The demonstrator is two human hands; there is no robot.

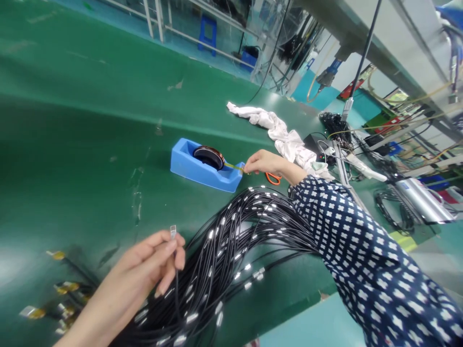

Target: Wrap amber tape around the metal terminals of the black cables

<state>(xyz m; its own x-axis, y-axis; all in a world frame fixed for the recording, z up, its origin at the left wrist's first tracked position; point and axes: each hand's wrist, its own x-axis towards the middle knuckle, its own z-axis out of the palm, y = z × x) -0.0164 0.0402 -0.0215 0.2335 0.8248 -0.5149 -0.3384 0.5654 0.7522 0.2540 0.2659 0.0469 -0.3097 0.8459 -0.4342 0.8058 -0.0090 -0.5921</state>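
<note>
Between the thumb and fingers of my left hand (154, 262) is a black cable whose metal connector (173, 232) points up. My right hand (265, 163) pinches the free end of a thin amber tape (233, 166) at the front of a blue tape dispenser (202, 176). The dark tape roll (209, 157) sits in the dispenser. Beneath and between my hands lies a large bundle of black cables (231, 231) with white labels. Several connectors wrapped in amber tape (67, 288) stick out at the lower left, beside my left wrist.
Orange-handled scissors (273, 179) lie by my right wrist, partly hidden. A crumpled white cloth (275, 127) stretches across the green table (90, 120). Farther right are more black cables (334, 127) and a silver device (421, 200). A cord with a white connector (347, 109) hangs down.
</note>
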